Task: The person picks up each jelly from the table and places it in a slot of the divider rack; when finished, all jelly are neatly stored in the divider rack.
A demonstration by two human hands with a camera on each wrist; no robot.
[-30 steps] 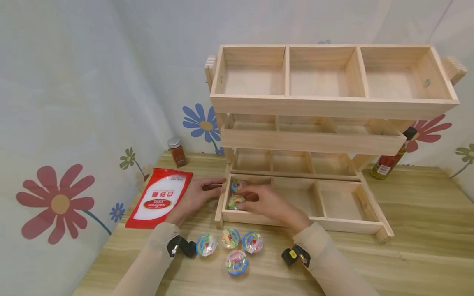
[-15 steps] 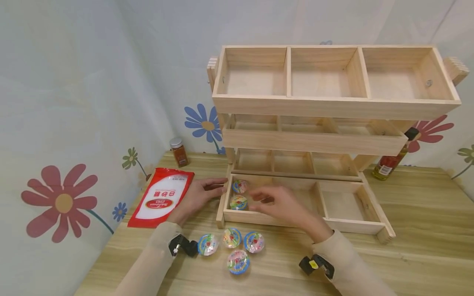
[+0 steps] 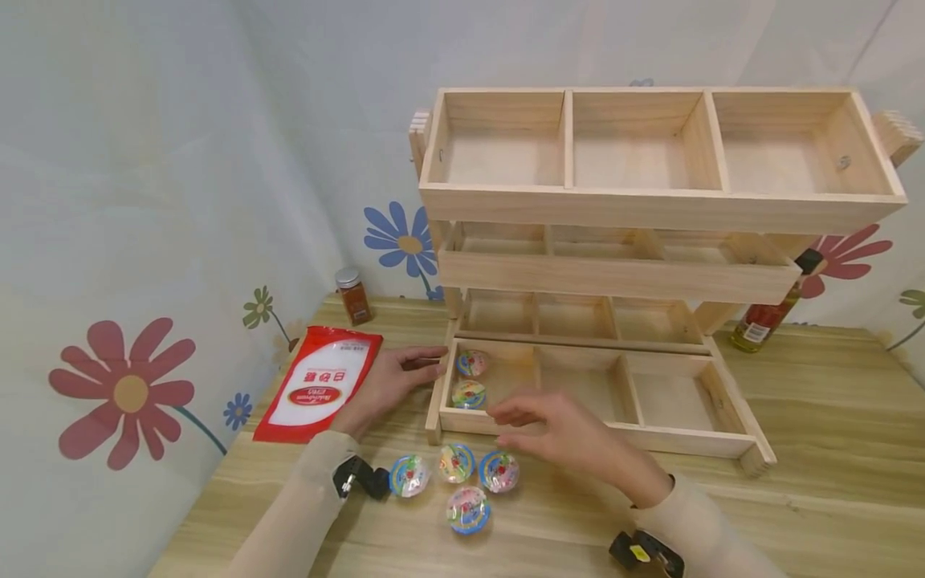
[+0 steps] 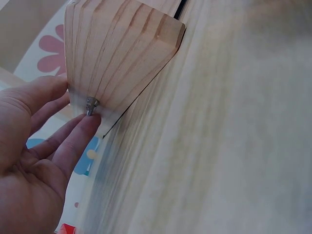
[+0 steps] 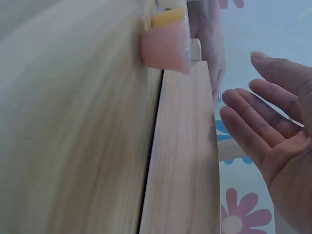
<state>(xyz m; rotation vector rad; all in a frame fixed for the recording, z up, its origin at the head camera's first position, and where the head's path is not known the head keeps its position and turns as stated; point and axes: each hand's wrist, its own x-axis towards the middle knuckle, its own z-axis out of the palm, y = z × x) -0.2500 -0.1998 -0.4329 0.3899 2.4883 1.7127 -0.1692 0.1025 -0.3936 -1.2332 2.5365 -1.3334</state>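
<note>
My left hand point(image 3: 386, 385) rests its fingertips against the left side of the wooden rack point(image 3: 614, 273); in the left wrist view they touch the wood beside a metal screw point(image 4: 91, 105). My right hand point(image 3: 564, 433) hovers over the front board of the bottom tray point(image 3: 694, 441), its fingers loosely extended and nothing in them. Two small lidded jelly cups, one pink point(image 3: 472, 364) and one yellowish point(image 3: 468, 394), sit in the tray's left compartment. Several more jelly cups point(image 3: 467, 510) lie on the table in front. The right wrist view shows pink and yellow cups point(image 5: 168, 46) from the side.
A red and white sugar bag point(image 3: 318, 385) lies left of the rack, with a spice jar point(image 3: 353, 297) behind it. An oil bottle point(image 3: 769, 317) stands at the rack's right. The upper tiers point(image 3: 658, 207) overhang the bottom tray.
My right hand has let go of the yellowish jelly cup in the left compartment and moved back toward me and rightward. The left hand has stayed at the rack's side.
</note>
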